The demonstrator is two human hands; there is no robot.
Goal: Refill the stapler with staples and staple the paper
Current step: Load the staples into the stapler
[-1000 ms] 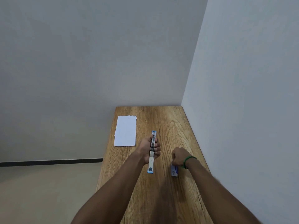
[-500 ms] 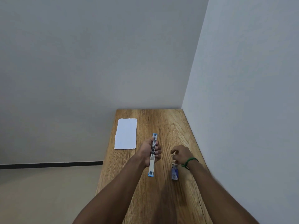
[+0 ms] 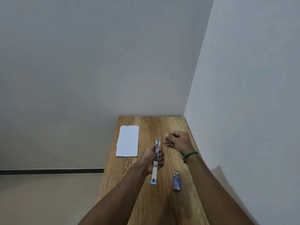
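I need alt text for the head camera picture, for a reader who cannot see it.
A person's left hand grips an opened stapler above a wooden table, while the right hand, curled, hovers beside its far end. A small staple box lies near the right forearm, and white paper lies to the left.

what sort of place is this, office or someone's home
Likely a plain room or small office corner: a narrow wooden table set against bare white walls, paper and a staple box on it, a stapler in the left hand.
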